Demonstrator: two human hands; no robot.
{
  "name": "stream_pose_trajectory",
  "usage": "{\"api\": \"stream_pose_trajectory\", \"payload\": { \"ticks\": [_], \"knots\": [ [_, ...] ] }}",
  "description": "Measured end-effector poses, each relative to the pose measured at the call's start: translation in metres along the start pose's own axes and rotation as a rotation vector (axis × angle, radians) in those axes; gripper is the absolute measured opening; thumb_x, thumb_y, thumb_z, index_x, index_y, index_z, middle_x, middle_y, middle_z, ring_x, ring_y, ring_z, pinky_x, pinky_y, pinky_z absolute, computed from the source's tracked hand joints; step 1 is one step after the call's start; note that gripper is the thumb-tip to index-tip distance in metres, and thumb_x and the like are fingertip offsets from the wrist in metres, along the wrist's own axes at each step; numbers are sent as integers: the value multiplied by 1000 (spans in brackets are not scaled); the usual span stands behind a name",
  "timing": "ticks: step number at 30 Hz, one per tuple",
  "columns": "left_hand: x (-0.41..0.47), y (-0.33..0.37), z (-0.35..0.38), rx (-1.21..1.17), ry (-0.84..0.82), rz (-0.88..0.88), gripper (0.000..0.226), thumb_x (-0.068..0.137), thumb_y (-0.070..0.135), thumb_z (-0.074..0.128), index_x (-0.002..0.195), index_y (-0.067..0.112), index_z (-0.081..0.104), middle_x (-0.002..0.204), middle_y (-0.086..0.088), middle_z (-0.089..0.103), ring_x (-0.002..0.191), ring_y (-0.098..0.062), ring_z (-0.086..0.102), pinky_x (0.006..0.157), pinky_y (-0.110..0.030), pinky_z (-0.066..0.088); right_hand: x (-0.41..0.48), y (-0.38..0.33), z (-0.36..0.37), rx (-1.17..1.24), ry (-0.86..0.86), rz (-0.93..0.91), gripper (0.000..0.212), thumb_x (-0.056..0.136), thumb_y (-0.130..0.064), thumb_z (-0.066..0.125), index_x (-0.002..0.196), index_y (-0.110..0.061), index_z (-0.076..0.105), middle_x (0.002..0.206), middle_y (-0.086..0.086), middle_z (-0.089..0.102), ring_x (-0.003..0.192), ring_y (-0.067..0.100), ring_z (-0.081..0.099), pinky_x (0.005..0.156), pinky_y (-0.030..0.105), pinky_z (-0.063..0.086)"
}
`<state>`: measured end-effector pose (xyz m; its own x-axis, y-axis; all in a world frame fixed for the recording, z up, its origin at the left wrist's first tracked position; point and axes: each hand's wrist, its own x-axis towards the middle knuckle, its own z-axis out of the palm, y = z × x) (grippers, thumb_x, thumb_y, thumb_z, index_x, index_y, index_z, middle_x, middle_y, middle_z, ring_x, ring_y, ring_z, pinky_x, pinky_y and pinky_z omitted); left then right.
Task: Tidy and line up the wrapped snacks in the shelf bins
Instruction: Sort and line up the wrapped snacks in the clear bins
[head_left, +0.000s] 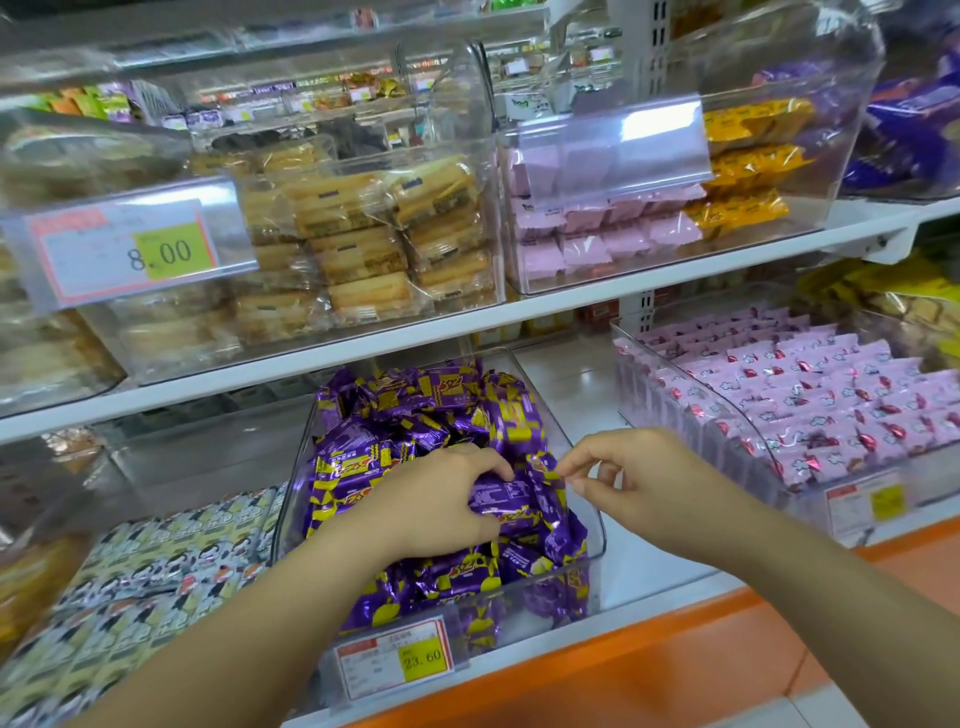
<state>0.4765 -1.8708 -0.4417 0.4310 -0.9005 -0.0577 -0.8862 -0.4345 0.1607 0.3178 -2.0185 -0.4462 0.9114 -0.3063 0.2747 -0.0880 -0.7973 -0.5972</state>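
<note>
A clear plastic bin (592, 525) on the lower shelf holds a loose heap of purple-and-yellow wrapped snacks (415, 415). My left hand (441, 499) lies on the heap near the bin's front, its fingers curled over a purple packet (498, 493). My right hand (628, 478) hovers at the bin's right side and pinches the crimped end of a neighbouring purple packet (543, 465) between thumb and forefinger. Many packets lie at mixed angles; those under my left palm are hidden.
A bin of pink wrapped snacks (810, 410) in neat rows stands to the right. Packets with a black-and-white print (156, 566) fill the bin on the left. The upper shelf carries bins of biscuits (363, 234) and pink packets (597, 234). A price tag (395, 660) hangs at the front.
</note>
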Motion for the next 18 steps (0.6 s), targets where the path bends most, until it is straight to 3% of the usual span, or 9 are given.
{"api": "stream_pose_trajectory", "payload": {
  "ticks": [2,4,7,10,13,16,18],
  "knots": [
    [-6,-3,-5,-27,21,-4,41,81,41,61,120,44,50,109,17,53,91,-8,51,80,-29,46,0,-3,3,-137,-105,-56,25,93,-18,54,110,-30,68,95,-24,59,81,-10,48,77,13,37],
    [-11,-5,-9,-18,19,-19,39,81,42,60,119,45,51,99,16,54,98,-8,47,84,-30,45,2,-4,11,-321,-202,-96,33,96,-22,46,120,-37,61,127,-18,52,110,5,43,96,25,33],
    [-19,-5,-15,-11,-5,-36,33,85,41,56,117,44,52,81,14,55,88,-12,49,74,-28,40,4,-6,17,-473,-245,-98,38,98,-22,40,130,-39,52,141,-16,40,121,15,36,98,30,29],
    [-27,-4,-23,49,-8,-54,30,90,39,50,120,41,51,71,20,44,78,-12,45,69,-26,33,6,-6,18,-521,-200,-104,41,96,-20,43,133,-38,47,139,-20,41,120,14,35,95,29,27],
    [-33,-10,-32,-62,39,-67,28,91,36,49,117,39,55,70,19,48,66,-1,48,63,-23,35,10,-4,24,-588,-106,-123,43,91,-24,54,132,-36,49,131,-17,50,121,16,39,96,32,29],
    [-39,-19,-35,-316,102,-77,26,93,26,48,115,36,57,59,13,46,49,-1,42,51,-15,30,16,-3,33,-652,36,-128,49,55,-26,85,102,-26,70,92,-3,63,89,24,59,73,37,47],
    [-43,-23,-34,-359,125,-58,27,94,22,48,115,36,56,61,9,46,48,-3,39,50,-15,30,23,-5,35,-734,79,-78,45,38,-31,90,78,-25,72,77,-3,59,75,22,57,62,34,47]
  ]
}}
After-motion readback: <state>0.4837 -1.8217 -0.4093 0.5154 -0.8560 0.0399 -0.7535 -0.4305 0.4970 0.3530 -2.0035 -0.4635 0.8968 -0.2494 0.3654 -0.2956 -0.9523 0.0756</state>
